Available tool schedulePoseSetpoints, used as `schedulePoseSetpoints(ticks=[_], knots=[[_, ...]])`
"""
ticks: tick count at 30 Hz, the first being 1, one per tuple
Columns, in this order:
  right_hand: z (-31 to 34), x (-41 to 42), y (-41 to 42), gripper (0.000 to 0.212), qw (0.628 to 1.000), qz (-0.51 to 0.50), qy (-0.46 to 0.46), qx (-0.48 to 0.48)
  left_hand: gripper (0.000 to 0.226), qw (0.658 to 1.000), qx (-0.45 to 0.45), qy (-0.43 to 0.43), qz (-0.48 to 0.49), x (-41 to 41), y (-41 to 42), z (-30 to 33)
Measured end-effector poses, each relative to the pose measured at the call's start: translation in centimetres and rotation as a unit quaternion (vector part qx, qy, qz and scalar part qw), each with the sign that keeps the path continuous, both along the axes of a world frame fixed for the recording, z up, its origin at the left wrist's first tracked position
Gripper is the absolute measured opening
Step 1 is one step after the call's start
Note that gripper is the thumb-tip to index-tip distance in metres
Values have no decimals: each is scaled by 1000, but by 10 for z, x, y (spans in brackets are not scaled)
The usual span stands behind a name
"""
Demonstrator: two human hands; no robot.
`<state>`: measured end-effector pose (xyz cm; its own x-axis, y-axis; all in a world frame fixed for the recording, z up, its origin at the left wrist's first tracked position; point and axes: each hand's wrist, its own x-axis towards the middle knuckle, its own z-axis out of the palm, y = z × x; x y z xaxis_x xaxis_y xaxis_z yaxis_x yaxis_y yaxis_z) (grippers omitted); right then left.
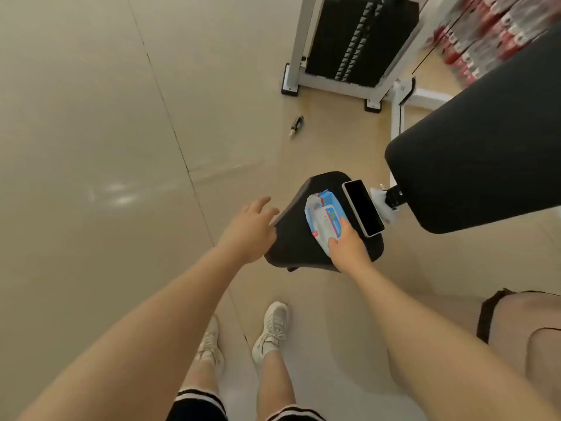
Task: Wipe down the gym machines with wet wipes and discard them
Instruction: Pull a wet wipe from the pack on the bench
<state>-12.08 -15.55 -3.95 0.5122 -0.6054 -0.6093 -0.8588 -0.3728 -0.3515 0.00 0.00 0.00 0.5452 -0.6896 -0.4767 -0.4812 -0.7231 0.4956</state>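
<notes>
2 hands: both over the black seat pad (291, 238).
Right hand (349, 249): fingers grasping the wet wipes pack (323, 220), lying on the pad left of a phone (363, 207).
Left hand (250, 227): fingers released, at the pad's left edge.

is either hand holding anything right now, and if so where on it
The right hand grips the wet wipes pack by its near end, as the pack lies on the black seat pad. The left hand holds nothing, fingers spread beside the pad's edge.

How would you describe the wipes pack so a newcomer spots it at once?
Find the black seat pad below the big backrest. On it lie two things: a phone and, beside it, the wipes pack under the right hand. The pack is soft, blue and white; the phone is a rigid black slab.
</notes>
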Motion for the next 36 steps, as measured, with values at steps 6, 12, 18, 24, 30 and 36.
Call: schedulePoseSetpoints(ticks=[6,12,18,24,30,36], knots=[[-70,26,-33,53,992,52,102,-54,52,999,26,27,-33,9,-48,-61],[-101,36,-35,76,993,75,80,-48,51,989,13,-31,-141,10,-58,-94],[-96,34,-29,76,985,165,4,-58,37,986,-40,-83,-138,7,-49,-107],[-90,26,-34,73,979,201,-37,-14,62,988,41,-106,-103,-8,-61,-119],[-72,25,-66,41,980,144,-74,111,64,988,80,-103,-84,-17,-63,-124],[-78,18,-82,16,985,-35,-75,-153,66,981,84,-130,-115,-14,-62,-118]])
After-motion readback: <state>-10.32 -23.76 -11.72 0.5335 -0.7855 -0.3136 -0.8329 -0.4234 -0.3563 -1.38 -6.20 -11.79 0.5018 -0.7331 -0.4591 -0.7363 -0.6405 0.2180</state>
